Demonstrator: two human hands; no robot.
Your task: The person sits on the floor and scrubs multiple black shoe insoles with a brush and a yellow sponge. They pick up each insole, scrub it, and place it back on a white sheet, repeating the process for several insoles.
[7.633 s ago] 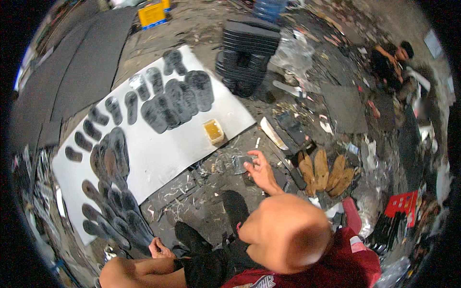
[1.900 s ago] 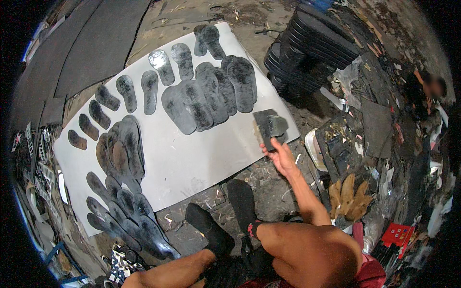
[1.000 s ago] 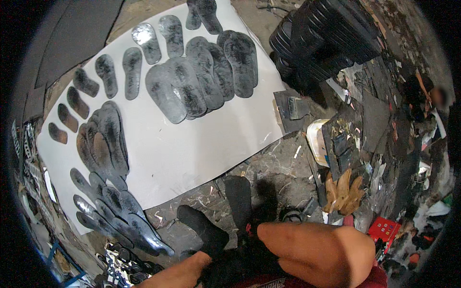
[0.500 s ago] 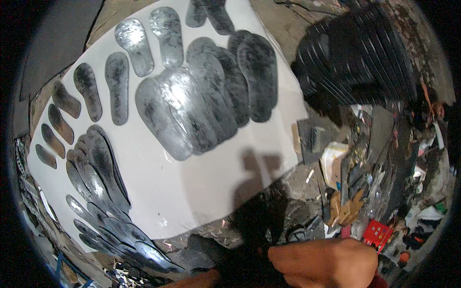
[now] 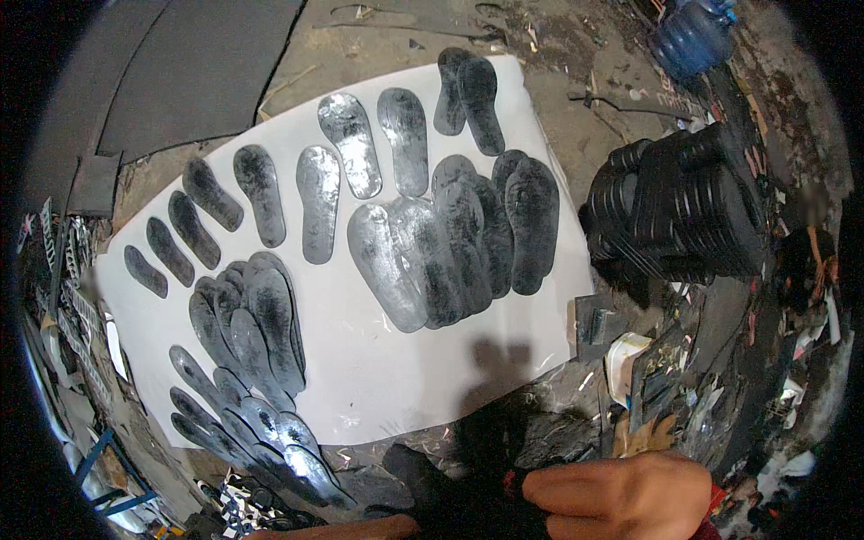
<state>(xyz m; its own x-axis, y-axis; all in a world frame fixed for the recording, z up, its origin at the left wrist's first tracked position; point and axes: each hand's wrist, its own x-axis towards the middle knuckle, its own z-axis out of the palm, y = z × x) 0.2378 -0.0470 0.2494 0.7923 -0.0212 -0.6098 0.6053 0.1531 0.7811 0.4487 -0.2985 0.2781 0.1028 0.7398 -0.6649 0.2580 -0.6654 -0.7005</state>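
our hands are out of sight, so their grip we cannot tell, and the nearest glossy soles point(image 5: 270, 445) lie fanned on the white sheet point(image 5: 396, 378), long axes running upper-left to lower-right.

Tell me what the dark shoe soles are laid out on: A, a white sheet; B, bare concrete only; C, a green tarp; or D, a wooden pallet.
A: the shoe soles lie in rows and overlapping fans on a white sheet spread over the ground.
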